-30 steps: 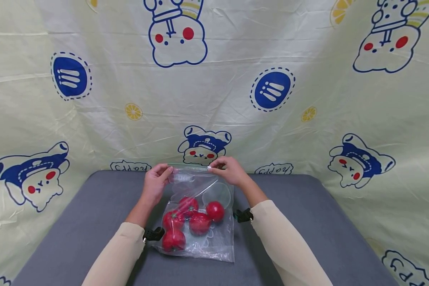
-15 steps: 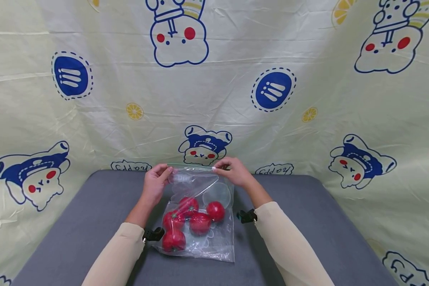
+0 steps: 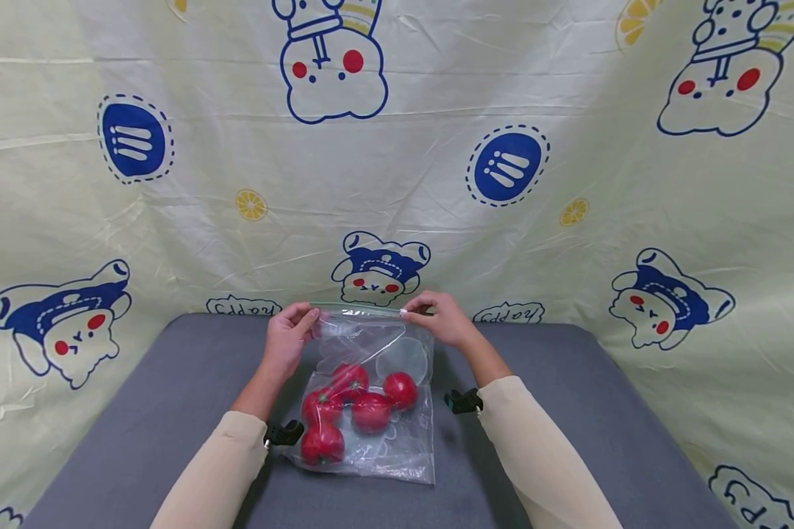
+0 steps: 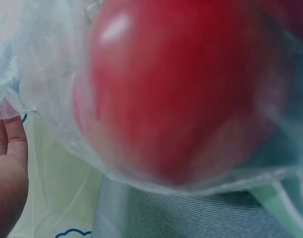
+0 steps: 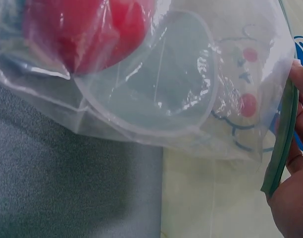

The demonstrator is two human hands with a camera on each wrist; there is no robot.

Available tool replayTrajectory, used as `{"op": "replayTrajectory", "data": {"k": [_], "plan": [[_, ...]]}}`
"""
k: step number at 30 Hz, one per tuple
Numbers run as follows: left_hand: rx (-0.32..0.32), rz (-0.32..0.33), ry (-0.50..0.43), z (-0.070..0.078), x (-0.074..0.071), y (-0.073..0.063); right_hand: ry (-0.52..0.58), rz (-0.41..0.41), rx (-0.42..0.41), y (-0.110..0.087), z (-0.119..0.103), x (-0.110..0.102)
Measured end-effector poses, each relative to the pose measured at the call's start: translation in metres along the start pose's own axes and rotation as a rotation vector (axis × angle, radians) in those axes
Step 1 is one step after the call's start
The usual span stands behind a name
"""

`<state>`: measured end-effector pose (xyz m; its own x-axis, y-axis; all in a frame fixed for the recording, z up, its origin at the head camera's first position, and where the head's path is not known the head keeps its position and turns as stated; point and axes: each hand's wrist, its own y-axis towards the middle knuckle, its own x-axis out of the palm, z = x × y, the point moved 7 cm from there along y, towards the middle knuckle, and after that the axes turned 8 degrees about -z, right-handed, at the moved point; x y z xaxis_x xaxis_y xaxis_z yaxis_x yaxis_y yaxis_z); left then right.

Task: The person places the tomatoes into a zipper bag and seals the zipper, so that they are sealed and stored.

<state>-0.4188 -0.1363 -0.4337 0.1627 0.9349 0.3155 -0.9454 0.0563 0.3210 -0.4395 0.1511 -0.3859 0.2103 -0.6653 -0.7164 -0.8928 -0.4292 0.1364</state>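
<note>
A clear slider zip bag (image 3: 403, 459) with several red tomatoes (image 3: 372, 413) inside is held by its top edge over the table. My left hand (image 3: 286, 342) pinches the bag's upper left corner between thumb and fingers. At the white slider (image 3: 403, 312) on the green zip strip (image 3: 357, 306), my right hand (image 3: 442, 323) pinches with thumb and forefinger. One tomato (image 4: 181, 89) fills much of the left wrist view, behind the plastic. In the right wrist view the green strip (image 5: 284, 139) runs beside my right palm and fingers. The slider is mostly hidden there.
A grey tabletop (image 3: 192, 411) lies under the bag. Behind it hangs a pale cloth (image 3: 423, 176) printed with cartoon figures and orange slices. Dark bands (image 3: 463, 401) sit at both wrists, near the bag's sides.
My right hand has moved to the right with the white slider along the green strip, toward the bag's right corner. The left hand and the tomatoes stay almost still.
</note>
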Motion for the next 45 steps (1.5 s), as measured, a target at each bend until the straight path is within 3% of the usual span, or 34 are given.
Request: {"op": "replayTrajectory", "data": {"k": [9, 13, 19, 45], "plan": [[-0.001, 0.013, -0.03, 0.002, -0.001, -0.001, 0.02, 0.021, -0.02, -0.003, 0.006, -0.01], [-0.004, 0.018, -0.003, 0.002, -0.003, -0.001, 0.04, 0.034, -0.038, -0.003, 0.007, -0.012], [-0.015, 0.019, 0.052, 0.001, -0.003, 0.0, 0.075, 0.049, 0.002, -0.007, 0.013, -0.013], [0.021, 0.009, -0.027, 0.002, -0.004, 0.002, 0.241, 0.095, 0.039, -0.015, 0.031, -0.025]]}}
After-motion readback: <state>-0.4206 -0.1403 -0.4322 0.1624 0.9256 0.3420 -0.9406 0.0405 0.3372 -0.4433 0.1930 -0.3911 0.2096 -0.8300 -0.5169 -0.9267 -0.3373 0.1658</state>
